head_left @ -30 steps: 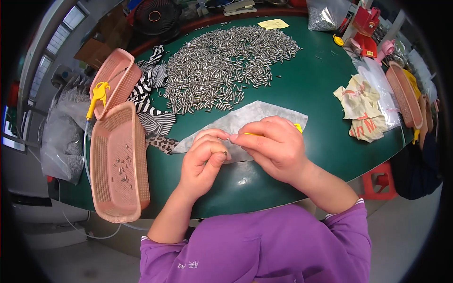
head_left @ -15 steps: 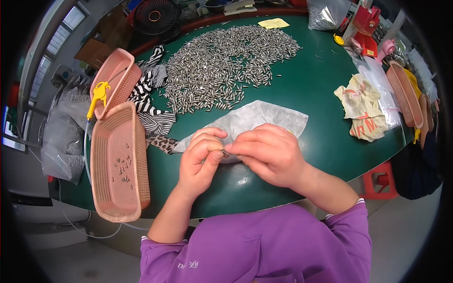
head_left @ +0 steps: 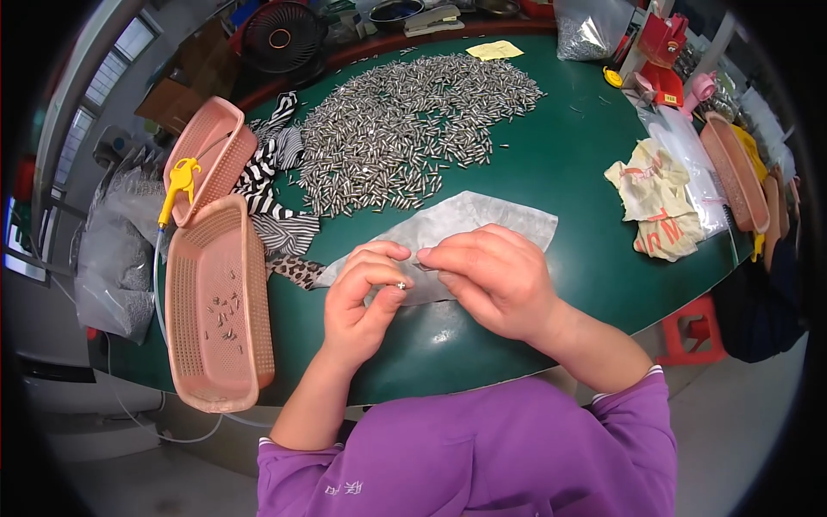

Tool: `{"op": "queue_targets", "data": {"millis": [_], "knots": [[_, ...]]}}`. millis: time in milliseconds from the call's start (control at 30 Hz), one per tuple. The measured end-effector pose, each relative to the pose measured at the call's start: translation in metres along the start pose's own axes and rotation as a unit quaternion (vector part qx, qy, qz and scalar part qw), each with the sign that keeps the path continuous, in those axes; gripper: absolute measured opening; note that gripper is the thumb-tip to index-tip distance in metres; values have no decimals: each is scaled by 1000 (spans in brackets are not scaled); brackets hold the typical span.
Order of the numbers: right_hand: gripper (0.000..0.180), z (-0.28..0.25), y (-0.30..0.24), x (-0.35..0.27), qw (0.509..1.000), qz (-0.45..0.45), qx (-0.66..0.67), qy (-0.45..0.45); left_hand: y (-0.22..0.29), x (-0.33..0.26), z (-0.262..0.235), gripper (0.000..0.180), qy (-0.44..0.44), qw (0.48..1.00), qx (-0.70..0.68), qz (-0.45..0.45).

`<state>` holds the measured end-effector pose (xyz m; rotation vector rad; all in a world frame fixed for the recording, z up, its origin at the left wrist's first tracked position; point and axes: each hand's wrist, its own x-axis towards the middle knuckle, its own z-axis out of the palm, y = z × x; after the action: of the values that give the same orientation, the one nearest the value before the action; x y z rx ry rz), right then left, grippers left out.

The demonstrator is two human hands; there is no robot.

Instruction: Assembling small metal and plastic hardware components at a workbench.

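My left hand (head_left: pixel 360 297) pinches a small shiny metal pin (head_left: pixel 401 285) between thumb and forefinger, its end facing up. To its right and slightly higher, my right hand (head_left: pixel 500 276) is closed, with a small dark sliver (head_left: pixel 425 267) at its fingertips; its kind cannot be made out. The two hands are a short gap apart. Beneath them a grey-white cloth (head_left: pixel 482 214) lies on the green table (head_left: pixel 568 181). Beyond the cloth spreads a large heap of small cylindrical metal pins (head_left: pixel 405 121).
At the left, a pink basket (head_left: pixel 178 319) holds several metal pieces; behind it a second pink basket (head_left: pixel 233 116) has a yellow air gun (head_left: pixel 182 179) over its rim. Striped cloth (head_left: pixel 284 228) lies beside them. A cream rag (head_left: pixel 659 202) is at the right, a black fan (head_left: pixel 280 39) at the back.
My hands have come apart: the right fingertips have drawn up and away from the left ones. The pin's bright end now shows in my left hand.
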<state>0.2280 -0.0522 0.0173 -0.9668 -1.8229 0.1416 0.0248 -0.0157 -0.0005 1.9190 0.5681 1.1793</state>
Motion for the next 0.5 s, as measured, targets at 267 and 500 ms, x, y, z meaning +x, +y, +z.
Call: {"op": "queue_targets", "data": {"millis": [267,500], "knots": [[26,1,-2,0,999,-24,23,-12,-2,-1,-1,14,55,998,-2,2],[28,1,-5,-2,999,-26,24,-30,-1,-1,-1,15,59,998,13,10]]}}
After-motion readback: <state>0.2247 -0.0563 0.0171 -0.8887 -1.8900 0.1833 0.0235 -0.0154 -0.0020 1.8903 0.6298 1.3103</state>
